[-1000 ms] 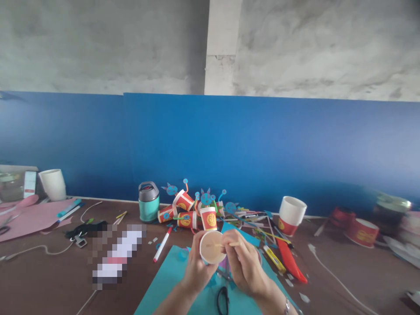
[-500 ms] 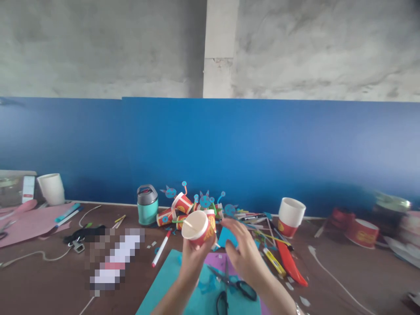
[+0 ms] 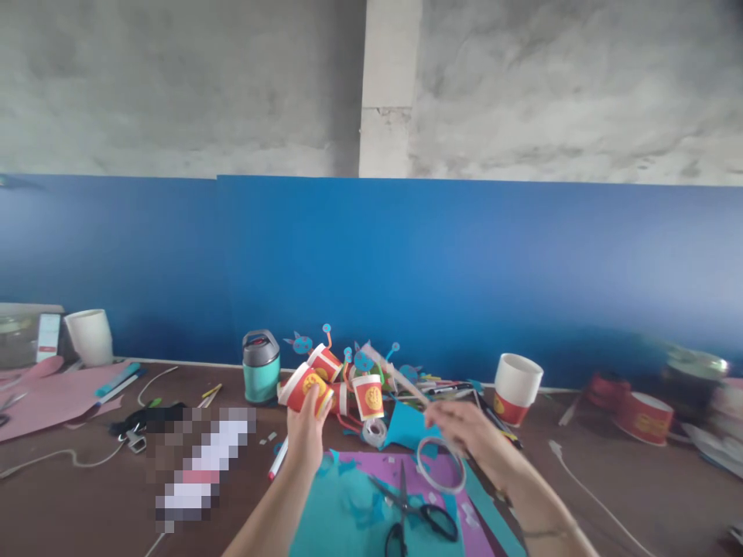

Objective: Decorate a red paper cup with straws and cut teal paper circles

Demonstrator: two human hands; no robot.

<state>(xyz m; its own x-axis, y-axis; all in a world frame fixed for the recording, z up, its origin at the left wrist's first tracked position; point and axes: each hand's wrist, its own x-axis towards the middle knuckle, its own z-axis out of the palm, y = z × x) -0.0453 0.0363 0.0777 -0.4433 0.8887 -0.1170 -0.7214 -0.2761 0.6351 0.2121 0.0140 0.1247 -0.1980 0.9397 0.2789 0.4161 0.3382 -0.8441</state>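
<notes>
Cluttered brown table (cup in left hand), blue panel, grey wall

Smooth paper cup, metal scissor blades

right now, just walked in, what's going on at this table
A person is working with paper cups. The left hand holds a red and white cup at a tilt. The right hand has a long pale thing at its fingertips, too blurred to name. Beyond them is a cluster of similar cups, with blue paper animal faces among them. Nearer, open scissors lie on turquoise paper and purple paper.
</notes>
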